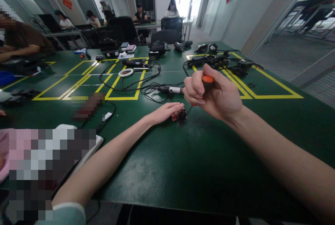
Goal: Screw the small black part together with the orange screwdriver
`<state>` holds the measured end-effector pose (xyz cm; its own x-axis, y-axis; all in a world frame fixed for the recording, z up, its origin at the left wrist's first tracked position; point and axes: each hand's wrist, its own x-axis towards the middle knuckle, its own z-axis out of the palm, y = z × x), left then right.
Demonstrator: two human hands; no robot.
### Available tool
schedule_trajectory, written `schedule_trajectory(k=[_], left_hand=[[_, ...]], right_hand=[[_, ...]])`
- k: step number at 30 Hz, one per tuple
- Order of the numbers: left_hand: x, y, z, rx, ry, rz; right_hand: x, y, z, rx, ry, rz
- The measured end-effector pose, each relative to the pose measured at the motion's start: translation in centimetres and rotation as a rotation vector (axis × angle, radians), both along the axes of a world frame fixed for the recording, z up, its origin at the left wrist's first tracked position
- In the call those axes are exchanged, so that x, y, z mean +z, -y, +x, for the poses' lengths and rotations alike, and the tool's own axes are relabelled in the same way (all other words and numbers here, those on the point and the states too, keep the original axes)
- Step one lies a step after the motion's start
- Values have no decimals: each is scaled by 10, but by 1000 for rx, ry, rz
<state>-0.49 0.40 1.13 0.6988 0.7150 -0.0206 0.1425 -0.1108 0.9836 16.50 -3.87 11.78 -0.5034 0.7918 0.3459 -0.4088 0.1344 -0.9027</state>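
Note:
My right hand [211,94] is wrapped round the handle of a screwdriver [208,79], whose orange end cap shows above my thumb. Its thin shaft slants down and left towards a small black stepped cylindrical part [181,117]. That part stands upright on the green table [146,155], and I cannot tell whether the tip touches it. With fingers curled against its far left side, my left hand [171,111] steadies the black part. Just beyond both hands lies a black and silver pen-shaped tool [170,90] with a coiled cable.
Tangled black cables [214,61] lie at the back right near a power drill [182,45]. A white ring [126,72] rests beside a black corded tool [134,64]. Yellow tape marks the table. Blurred items, including a brown one [89,107], lie left. Several people sit further off.

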Motion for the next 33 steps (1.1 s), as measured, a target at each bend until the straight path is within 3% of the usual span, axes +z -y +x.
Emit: schedule_trajectory(k=[6, 26, 33], left_hand=[[4, 3, 1, -29, -9, 25], [9, 5, 3, -37, -12, 2], [8, 4, 3, -36, -3, -4]], right_hand=[[-2, -2, 8, 80, -9, 57], [10, 3, 10, -42, 41, 30], [7, -3, 13, 69, 4, 55]])
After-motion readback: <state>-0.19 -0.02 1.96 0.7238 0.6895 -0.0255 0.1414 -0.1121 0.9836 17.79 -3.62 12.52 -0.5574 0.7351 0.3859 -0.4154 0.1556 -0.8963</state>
